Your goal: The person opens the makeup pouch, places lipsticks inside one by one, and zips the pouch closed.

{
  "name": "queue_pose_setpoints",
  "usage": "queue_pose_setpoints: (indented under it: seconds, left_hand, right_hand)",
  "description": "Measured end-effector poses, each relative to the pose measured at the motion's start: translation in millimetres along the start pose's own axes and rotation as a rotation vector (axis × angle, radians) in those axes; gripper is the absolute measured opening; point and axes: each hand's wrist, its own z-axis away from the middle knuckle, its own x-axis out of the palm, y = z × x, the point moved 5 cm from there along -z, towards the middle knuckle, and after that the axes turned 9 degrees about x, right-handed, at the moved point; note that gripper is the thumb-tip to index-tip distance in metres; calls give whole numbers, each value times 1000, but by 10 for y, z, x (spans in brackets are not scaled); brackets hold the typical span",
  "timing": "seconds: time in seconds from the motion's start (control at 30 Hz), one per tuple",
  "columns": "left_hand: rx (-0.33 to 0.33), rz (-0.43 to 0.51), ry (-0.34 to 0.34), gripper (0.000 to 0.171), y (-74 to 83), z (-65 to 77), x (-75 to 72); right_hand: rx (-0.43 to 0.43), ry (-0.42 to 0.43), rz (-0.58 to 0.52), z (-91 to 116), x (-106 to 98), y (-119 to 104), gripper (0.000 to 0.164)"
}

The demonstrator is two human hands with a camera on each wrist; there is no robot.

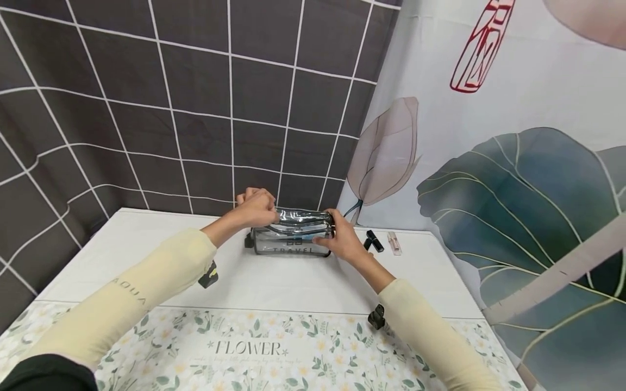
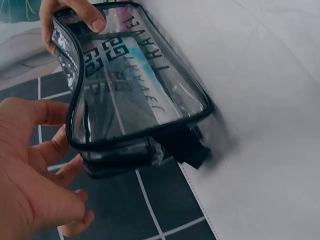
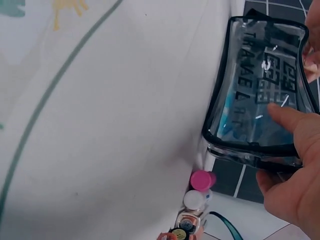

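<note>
A clear toiletry bag (image 1: 293, 250) with black piping and the word TRAVEL lies at the back of the white table. A pale blue item shows through its plastic (image 2: 142, 70). My right hand (image 1: 346, 239) grips the bag's right end, thumb on the front face and fingers behind, as the right wrist view (image 3: 302, 165) shows. At the upper left edge is my left hand (image 1: 259, 209), its bent fingers at the zip-side rim; in the left wrist view that hand (image 2: 37, 170) has some fingertips hidden behind the rim.
Right of the bag lie black tubes (image 1: 374, 241) and a small clear pinkish tube (image 1: 394, 243). Low in the right wrist view are a pink cap (image 3: 201, 180) and a white cap (image 3: 194, 199). A dark checked cloth (image 1: 195, 136) hangs behind; a floral mat (image 1: 244, 326) covers the table's front.
</note>
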Motion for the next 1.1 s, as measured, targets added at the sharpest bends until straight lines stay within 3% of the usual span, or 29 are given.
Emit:
queue_pose_setpoints:
  seconds: [0.3,0.5,0.63,0.97,1.1]
  left_hand:
    - [48,-3,-62,35,140,-96,194]
    - [44,6,-83,35,270,-167,307]
    - [34,-15,-92,33,329,-196,341]
    - [4,-82,-86,32,346,-270,306]
    - [0,-83,-99,34,372,-252,304]
  right_hand:
    - [7,78,-14,57,77,-21,90]
    - [12,121,-6,135,71,29,98]
    - [20,119,-64,145,94,57,103]
    - [80,130,-181,39,178,256,102]
    - [71,147,-154,-178,336,632,107]
